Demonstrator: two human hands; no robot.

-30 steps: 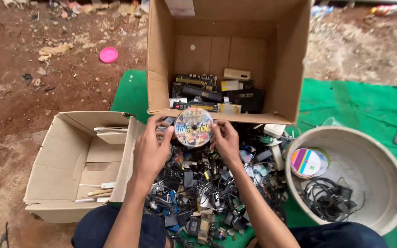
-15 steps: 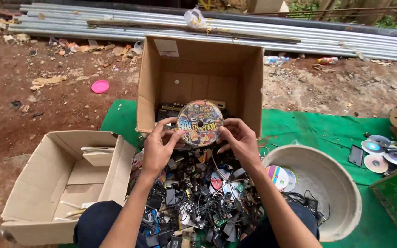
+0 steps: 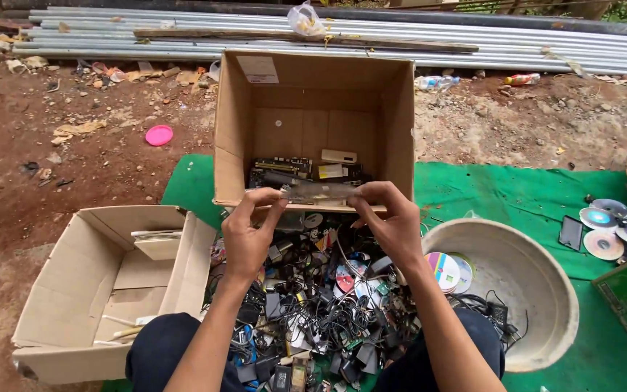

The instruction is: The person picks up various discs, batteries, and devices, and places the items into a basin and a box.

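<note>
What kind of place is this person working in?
Most likely an outdoor yard for sorting electronic scrap: a pile of cables and chargers lies on a green mat over bare dirt, with cardboard boxes and loose discs around.

Brown cardboard box [image 3: 313, 109] showing plain at upper centre; green mat [image 3: 517, 192] lying beneath; pink lid [image 3: 159, 135] glowing at upper left; off-white basin [image 3: 538, 290] holding a rainbow-striped disc [image 3: 440, 268]; black cable pile [image 3: 313, 305] sprawling at lower centre.
</note>
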